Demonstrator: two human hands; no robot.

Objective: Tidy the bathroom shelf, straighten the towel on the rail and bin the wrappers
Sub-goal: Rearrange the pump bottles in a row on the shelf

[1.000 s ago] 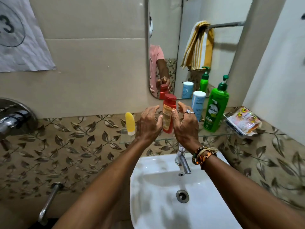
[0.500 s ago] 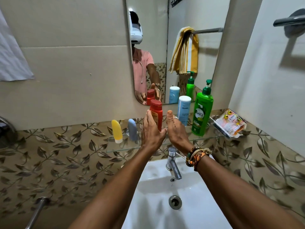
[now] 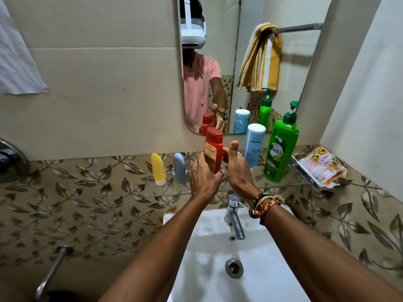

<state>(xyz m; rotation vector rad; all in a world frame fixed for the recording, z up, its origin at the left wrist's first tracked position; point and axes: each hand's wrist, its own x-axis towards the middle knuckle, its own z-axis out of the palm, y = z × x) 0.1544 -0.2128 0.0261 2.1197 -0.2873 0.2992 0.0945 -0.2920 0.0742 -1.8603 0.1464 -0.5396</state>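
- The person is setting the red bottle (image 3: 214, 149) upright over the middle of the glass shelf (image 3: 170, 189). Its base is hidden behind the hands, so whether it is already resting on the shelf cannot be told.
- The left hand (image 3: 204, 179) is grasping the bottle's lower half, with its fingers up the left side and its thumb under the front.
- The right hand (image 3: 238, 171), which was curling beside the cap a second ago, is now opening, with its thumb straight up and its fingers loose. This looks like the start of letting go, so the bottle's placement is probably nearly finished.
- The bottle is smooth, glossy plastic, flat-sided, with a rounded cap and a paper-like orange label.
- Towards the shelf's left end, a soft yellow tube (image 3: 158, 168) and a grey-blue tube (image 3: 179, 167) are standing on their caps.
- Towards its right end, a matte white-and-blue cylinder (image 3: 254, 147) and a shiny green pump bottle (image 3: 280, 151) are standing upright.
- The crinkled foil wrappers (image 3: 320, 166) are lying past the shelf's right end and are not binned yet.
- Above the shelf, the mirror is showing the striped yellow towel (image 3: 260, 59) hanging bunched on its rail, which still needs straightening.
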